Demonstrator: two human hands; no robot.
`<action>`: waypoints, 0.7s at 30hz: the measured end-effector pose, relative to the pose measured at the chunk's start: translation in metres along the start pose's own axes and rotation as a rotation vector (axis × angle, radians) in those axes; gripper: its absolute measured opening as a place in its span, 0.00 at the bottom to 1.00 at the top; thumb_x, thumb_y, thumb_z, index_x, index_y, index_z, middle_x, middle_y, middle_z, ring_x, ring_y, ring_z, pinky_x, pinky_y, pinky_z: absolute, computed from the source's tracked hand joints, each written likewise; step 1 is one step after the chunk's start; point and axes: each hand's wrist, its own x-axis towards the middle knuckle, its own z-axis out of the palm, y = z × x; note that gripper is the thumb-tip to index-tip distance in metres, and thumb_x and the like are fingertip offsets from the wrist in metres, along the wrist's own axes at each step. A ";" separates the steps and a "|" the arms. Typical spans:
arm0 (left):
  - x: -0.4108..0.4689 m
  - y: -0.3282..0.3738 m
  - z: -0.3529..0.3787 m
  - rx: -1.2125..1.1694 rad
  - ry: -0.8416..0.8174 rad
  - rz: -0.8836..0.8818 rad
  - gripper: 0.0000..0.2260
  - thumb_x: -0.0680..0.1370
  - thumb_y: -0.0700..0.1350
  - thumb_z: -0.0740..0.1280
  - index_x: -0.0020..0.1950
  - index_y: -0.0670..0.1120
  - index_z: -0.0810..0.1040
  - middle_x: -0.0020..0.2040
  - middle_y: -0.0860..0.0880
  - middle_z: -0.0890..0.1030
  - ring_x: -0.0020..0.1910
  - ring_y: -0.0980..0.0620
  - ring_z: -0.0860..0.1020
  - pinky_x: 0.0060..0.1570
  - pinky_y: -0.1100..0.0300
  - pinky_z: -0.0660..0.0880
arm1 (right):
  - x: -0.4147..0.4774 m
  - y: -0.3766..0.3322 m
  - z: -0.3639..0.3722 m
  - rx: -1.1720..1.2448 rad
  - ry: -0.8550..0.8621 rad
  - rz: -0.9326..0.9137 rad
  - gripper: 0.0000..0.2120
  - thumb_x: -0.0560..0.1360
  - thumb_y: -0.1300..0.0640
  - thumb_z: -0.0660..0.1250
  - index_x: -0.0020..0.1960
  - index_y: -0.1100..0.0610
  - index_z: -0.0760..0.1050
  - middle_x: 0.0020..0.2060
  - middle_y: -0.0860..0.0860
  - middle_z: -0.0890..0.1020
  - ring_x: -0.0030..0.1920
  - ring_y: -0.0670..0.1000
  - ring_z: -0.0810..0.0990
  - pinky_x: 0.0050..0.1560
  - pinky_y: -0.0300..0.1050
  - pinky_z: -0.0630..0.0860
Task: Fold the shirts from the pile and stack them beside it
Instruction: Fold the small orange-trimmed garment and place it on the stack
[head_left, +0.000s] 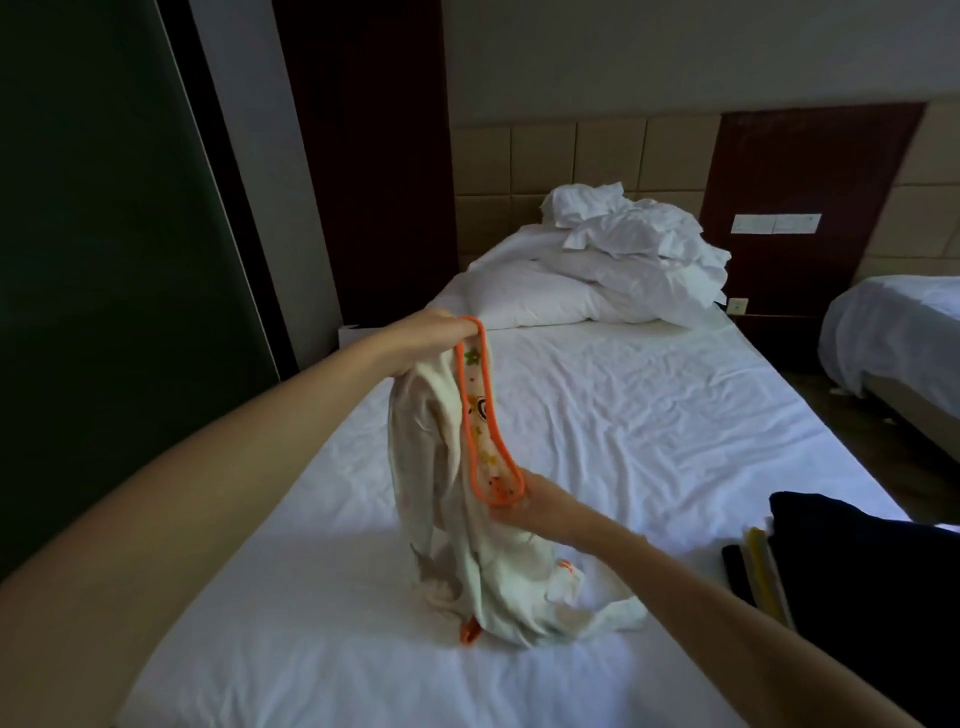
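Note:
A cream shirt (452, 519) with an orange-trimmed neckline and small printed figures hangs above the white bed (649, 415). Its lower end is crumpled on the sheet. My left hand (421, 338) pinches the far end of the orange neckline, held high. My right hand (535, 506) grips the near end of the same neckline, lower and closer to me. At the right edge lies a stack of clothes (831, 561): a dark garment on top, with yellow, pale and black layers showing at its side.
White pillows and a rumpled duvet (613, 260) are heaped at the head of the bed by the padded headboard. A second bed (893, 332) stands to the right across a narrow gap. A dark wall panel runs along the left.

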 end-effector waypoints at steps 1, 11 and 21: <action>0.000 -0.002 -0.002 0.065 0.004 0.050 0.16 0.78 0.46 0.62 0.30 0.48 0.70 0.30 0.48 0.72 0.31 0.52 0.71 0.37 0.59 0.67 | 0.001 0.003 -0.001 -0.053 0.075 0.053 0.08 0.77 0.58 0.66 0.56 0.52 0.75 0.47 0.46 0.78 0.43 0.36 0.76 0.41 0.25 0.68; -0.005 -0.069 -0.025 0.769 -0.334 0.096 0.19 0.72 0.54 0.73 0.59 0.46 0.78 0.52 0.51 0.78 0.51 0.51 0.76 0.46 0.68 0.68 | -0.031 0.007 -0.126 -0.232 0.604 0.127 0.22 0.77 0.55 0.66 0.26 0.57 0.65 0.24 0.49 0.66 0.24 0.41 0.64 0.26 0.37 0.60; -0.011 -0.092 -0.015 -0.109 -0.117 0.085 0.12 0.80 0.45 0.64 0.61 0.46 0.79 0.55 0.45 0.82 0.54 0.49 0.80 0.56 0.54 0.76 | -0.068 0.003 -0.179 -0.046 0.493 0.179 0.18 0.76 0.47 0.62 0.38 0.58 0.79 0.32 0.51 0.79 0.34 0.49 0.77 0.31 0.35 0.72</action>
